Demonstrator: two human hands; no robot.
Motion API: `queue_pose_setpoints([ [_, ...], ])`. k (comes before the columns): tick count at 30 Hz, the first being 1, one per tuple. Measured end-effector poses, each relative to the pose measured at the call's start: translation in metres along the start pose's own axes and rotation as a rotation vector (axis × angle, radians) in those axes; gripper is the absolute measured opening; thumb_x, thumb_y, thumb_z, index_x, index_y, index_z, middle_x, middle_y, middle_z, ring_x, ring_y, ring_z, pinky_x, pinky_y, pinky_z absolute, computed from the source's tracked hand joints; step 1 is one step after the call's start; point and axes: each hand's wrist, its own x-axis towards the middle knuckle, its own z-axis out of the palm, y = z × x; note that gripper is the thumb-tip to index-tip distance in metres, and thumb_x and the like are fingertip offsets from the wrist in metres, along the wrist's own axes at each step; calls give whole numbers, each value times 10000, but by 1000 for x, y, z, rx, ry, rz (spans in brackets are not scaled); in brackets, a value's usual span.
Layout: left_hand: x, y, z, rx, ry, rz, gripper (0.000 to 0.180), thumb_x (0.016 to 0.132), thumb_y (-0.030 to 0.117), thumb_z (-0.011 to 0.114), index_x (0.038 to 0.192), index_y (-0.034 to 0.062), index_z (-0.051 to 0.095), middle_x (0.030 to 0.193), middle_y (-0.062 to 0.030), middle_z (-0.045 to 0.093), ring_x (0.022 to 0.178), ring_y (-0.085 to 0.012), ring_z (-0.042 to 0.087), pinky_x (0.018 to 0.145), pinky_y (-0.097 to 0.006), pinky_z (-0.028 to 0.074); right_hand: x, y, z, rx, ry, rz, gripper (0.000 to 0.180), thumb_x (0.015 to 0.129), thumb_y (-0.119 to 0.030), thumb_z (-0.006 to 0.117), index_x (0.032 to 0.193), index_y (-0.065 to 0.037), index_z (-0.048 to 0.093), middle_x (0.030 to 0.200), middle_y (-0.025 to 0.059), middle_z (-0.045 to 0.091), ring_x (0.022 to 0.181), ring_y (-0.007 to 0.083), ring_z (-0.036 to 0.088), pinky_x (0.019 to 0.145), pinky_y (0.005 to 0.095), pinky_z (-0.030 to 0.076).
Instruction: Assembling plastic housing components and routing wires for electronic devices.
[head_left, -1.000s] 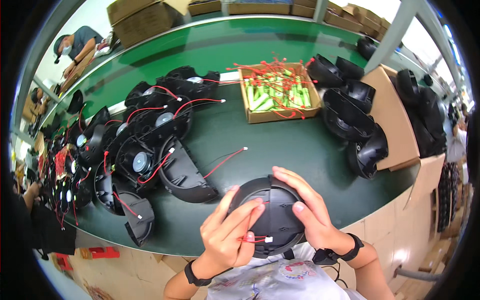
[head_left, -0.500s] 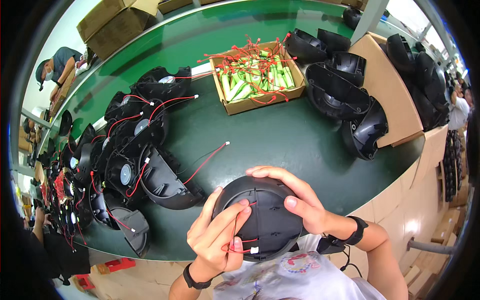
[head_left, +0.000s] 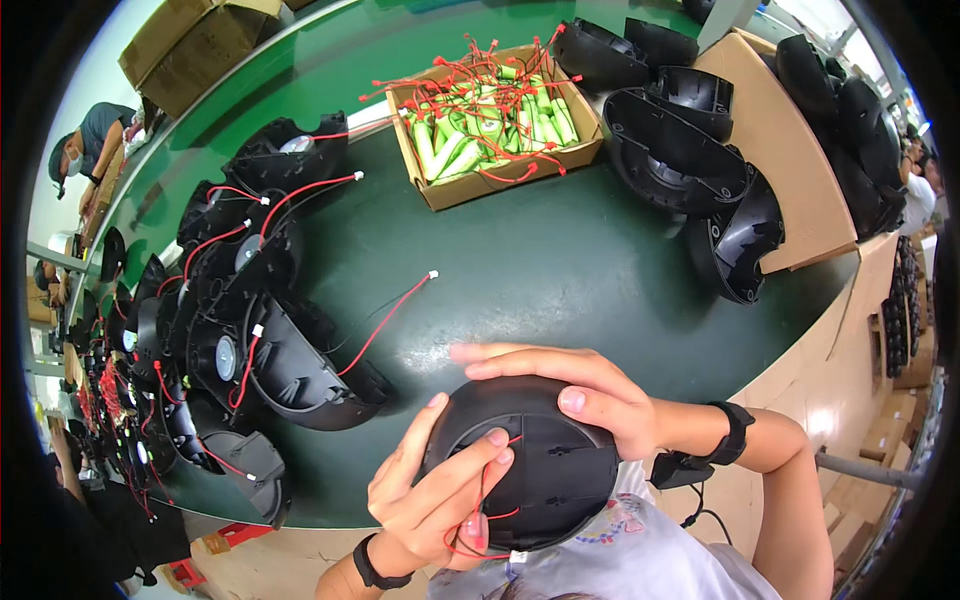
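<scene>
A round black plastic housing (head_left: 568,490) is held in front of my chest, its flat face with moulded ribs turned up. My left hand (head_left: 432,498) grips its left side, thumb and fingertips pressed on the flat face near the centre seam. A thin red wire (head_left: 504,514) comes out by those fingers, loops under them and ends in a white connector (head_left: 518,557) at the lower rim. My right hand (head_left: 600,398) wraps round the upper right side, thumb on the rim and fingers stretched over the far edge.
Left on the green table (head_left: 470,240) lie several black half shells (head_left: 315,375) with speakers and red leads. A carton (head_left: 440,197) of green-wrapped battery packs with red wires stands at the back. More black shells (head_left: 670,150) sit by a large box (head_left: 790,170) at right. Another person (head_left: 105,145) works far left.
The housing and both hands sit slightly lower in the picture, while the table and its contents have shifted up and left. My grip stays much the same; the white connector hangs lower.
</scene>
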Motion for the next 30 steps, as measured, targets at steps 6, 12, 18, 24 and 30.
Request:
queue_pose_setpoints([
  [6,4,-3,-3,-107,14,-9,338,713,246,519,812,24,755,985,-55,716,973,-479,629,682,-419,573,-1,2,3,3,15,-20,500,940,-248,408,1305,84,490,1326,213,546,1252,326,511,1069,397,358],
  [12,-4,-14,12,-236,165,79,515,906,467,468,1159,50,636,1123,-192,651,1012,-497,606,797,-502,550,-1,-1,3,18,52,-10,538,919,-263,410,1314,96,473,1336,215,532,1253,306,509,1074,384,355],
  [18,-64,-3,23,-465,470,-90,833,765,429,740,1397,89,317,1337,-294,456,1223,-470,479,1022,-564,378,-10,-4,19,-5,182,29,630,901,-357,390,1306,119,464,1356,246,499,1262,319,495,1088,394,346],
  [24,-60,22,24,-525,223,-305,1362,517,409,939,1505,40,77,1497,-357,162,1384,-481,254,1115,-535,252,3,-4,16,337,358,192,580,899,-312,402,1306,93,488,1295,205,563,1183,265,556,1046,374,409],
  [30,-15,24,19,-344,511,-220,1458,474,482,943,1473,-34,14,1462,-318,212,1328,-409,353,1088,-505,317,30,-50,45,439,415,239,616,912,-363,390,1297,105,499,1280,199,574,1126,266,584,1018,377,435],
])
